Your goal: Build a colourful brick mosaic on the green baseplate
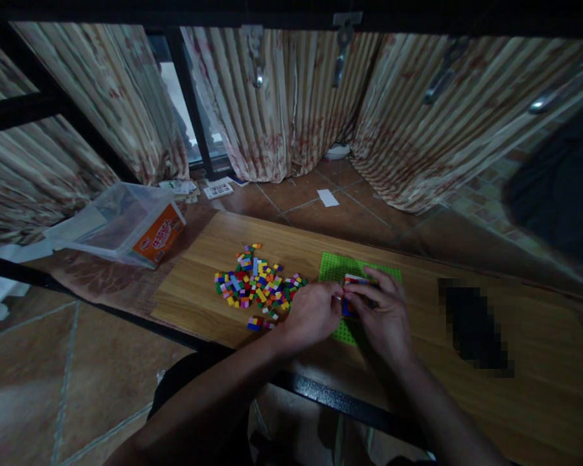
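Left hand (315, 310) and right hand (386, 316) seemingly pinch blocky bricks (354, 281) over studded green baseplate (332, 266).

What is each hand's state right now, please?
Left hand: curled at the brick build; holding cannot be told.
Right hand: curled over the same build; holding cannot be told.

Clock centred on green baseplate (335, 265), lying on wood-topped table (432, 304). Left hand (313, 314) and right hand (386, 314) meet over it, fingertips at a small brick cluster (357, 279); grip partly hidden. Nine o'clock: loose multicoloured bricks (257, 285), heaped. Nearer ten: clear plastic bin (114, 223), orange label. Eleven: white card (327, 198) on tiled floor (301, 194). Twelve: striped curtains (291, 103). Three: dark pixelated patch (476, 323).
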A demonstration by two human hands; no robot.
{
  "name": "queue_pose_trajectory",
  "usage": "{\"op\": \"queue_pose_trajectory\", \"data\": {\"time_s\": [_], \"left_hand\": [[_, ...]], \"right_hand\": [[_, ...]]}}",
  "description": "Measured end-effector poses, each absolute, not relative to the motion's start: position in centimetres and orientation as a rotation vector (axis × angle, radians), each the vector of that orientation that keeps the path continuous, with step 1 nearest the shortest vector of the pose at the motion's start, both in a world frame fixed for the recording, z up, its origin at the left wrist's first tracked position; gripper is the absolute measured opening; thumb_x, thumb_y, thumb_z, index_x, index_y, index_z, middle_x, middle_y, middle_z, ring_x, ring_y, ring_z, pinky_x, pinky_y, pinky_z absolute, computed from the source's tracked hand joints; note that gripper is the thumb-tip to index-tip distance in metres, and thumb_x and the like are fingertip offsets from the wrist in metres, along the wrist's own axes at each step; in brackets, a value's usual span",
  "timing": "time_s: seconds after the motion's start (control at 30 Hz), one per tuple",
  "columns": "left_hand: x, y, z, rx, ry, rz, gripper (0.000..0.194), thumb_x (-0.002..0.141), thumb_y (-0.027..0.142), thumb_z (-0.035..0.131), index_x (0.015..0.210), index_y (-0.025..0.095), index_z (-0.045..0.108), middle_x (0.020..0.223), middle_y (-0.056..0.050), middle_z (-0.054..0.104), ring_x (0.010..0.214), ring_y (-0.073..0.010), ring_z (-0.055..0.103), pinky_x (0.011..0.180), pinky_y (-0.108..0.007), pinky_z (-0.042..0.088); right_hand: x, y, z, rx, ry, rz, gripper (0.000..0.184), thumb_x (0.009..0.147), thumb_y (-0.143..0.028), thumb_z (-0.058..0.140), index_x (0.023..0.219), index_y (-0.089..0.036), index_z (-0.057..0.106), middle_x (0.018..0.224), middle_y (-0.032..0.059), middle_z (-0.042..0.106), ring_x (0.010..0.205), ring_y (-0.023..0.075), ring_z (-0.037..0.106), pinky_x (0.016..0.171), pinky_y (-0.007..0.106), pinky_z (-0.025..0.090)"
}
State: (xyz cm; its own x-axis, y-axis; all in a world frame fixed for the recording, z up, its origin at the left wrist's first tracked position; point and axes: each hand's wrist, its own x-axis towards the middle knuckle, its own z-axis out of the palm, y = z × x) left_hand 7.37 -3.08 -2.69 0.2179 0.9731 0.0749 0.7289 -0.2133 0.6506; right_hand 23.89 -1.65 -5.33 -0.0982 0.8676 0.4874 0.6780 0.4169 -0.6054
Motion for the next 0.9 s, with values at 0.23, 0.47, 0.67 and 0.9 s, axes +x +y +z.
{"op": "queue_pose_trajectory", "data": {"time_s": [0.23,0.47,0.67,0.9], "left_hand": [[7.19,-2.98,-2.31,2.043,1.558,0.612,0.035,0.088,0.017,0.045,0.111,0.024,0.070,0.102,-0.003,0.076,0.091,-0.0194,0.070,0.087,-0.032,0.055],[7.55,-3.35,-2.46,2.086,1.568,0.564,0.040,0.086,0.016,0.047,0.120,0.024,0.066,0.107,-0.004,0.075,0.095,-0.0201,0.070,0.090,-0.034,0.055],[7.66,-3.48,-2.56,2.102,1.589,0.556,0.037,0.087,0.017,0.047,0.118,0.023,0.066,0.105,-0.006,0.075,0.094,-0.0222,0.070,0.089,-0.036,0.055],[7.67,-3.41,-2.69,2.097,1.617,0.530,0.036,0.085,0.018,0.048,0.116,0.021,0.067,0.102,-0.007,0.075,0.092,-0.0240,0.071,0.087,-0.036,0.056]], "right_hand": [[24.08,-1.36,-5.92,-1.360,-1.791,0.394,0.019,0.083,-0.043,0.067,0.089,-0.030,0.078,0.125,0.0076,0.064,0.118,0.0277,0.054,0.100,0.052,0.040],[24.38,-1.44,-6.01,-1.356,-1.724,0.510,0.014,0.080,-0.039,0.069,0.087,-0.031,0.078,0.124,0.0055,0.065,0.116,0.0276,0.055,0.099,0.051,0.041],[24.16,-1.22,-5.71,-1.371,-1.690,0.517,0.012,0.078,-0.038,0.071,0.081,-0.027,0.075,0.115,0.0064,0.067,0.112,0.0271,0.057,0.098,0.049,0.042],[24.03,-1.23,-5.45,-1.376,-1.724,0.464,0.013,0.078,-0.038,0.070,0.077,-0.025,0.072,0.110,0.0071,0.068,0.109,0.0271,0.059,0.097,0.049,0.042]]}}
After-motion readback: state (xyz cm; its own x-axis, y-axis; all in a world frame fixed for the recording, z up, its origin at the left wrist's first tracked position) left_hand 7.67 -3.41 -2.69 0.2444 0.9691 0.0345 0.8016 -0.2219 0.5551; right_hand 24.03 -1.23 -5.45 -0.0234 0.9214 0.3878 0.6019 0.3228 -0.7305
